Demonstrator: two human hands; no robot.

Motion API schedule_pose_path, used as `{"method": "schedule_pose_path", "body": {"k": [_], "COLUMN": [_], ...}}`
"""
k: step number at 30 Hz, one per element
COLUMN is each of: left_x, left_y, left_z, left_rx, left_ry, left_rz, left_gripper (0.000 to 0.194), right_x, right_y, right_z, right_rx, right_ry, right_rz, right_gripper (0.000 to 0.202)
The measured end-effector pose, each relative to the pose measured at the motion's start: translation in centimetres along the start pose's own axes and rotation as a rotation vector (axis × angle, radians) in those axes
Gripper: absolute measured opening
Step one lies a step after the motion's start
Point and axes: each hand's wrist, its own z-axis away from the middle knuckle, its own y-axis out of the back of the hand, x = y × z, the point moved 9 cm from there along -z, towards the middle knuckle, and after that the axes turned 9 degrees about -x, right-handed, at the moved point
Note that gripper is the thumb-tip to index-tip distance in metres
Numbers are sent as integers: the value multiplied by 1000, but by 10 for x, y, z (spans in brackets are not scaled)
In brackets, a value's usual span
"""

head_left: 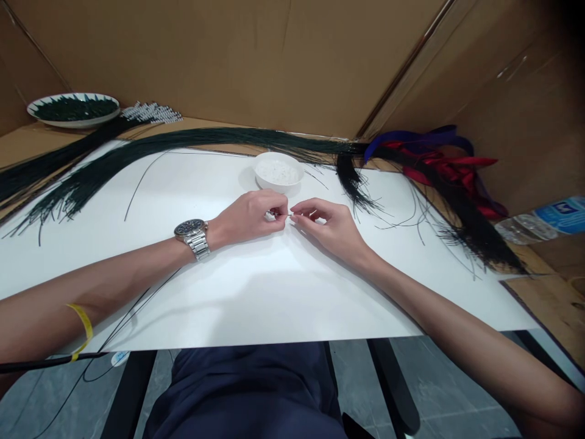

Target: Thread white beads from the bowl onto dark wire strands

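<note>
My left hand [256,213], with a watch [192,235] on the wrist, is closed in a pinch over the white tabletop [274,292]. Facing it, the fingertips of my right hand [326,225] are pinched together. A short piece of a thin dark strand [289,215] shows between the two sets of fingertips, and both hands grip it. Long thin strands [137,302] trail from beneath my left forearm toward the lower left. Just behind my fingers stands a white bowl [278,172] holding small white bits, too small to make out.
A long dark green bundle of strands [219,135] lies along the back. At the left are a patterned plate [34,111] of dark green pieces and white-tipped strands [153,113]. Red ribbon [457,174], purple ribbon [425,139] and a plastic bottle [548,219] lie right. Cardboard walls [205,55] enclose the table.
</note>
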Motion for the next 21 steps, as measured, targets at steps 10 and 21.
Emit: {"method": "schedule_pose_path", "body": {"k": [10, 21], "left_x": [1, 3], "left_y": [-2, -1], "left_z": [0, 2], "left_rx": [-11, 5], "left_ry": [5, -6], "left_rz": [-60, -57], "left_gripper": [9, 3], "right_x": [-1, -17], "right_y": [-5, 0], "right_z": [-1, 3], "right_rx": [-60, 1], "right_ry": [18, 129], "right_rz": [-1, 122], "right_gripper": [8, 9]}}
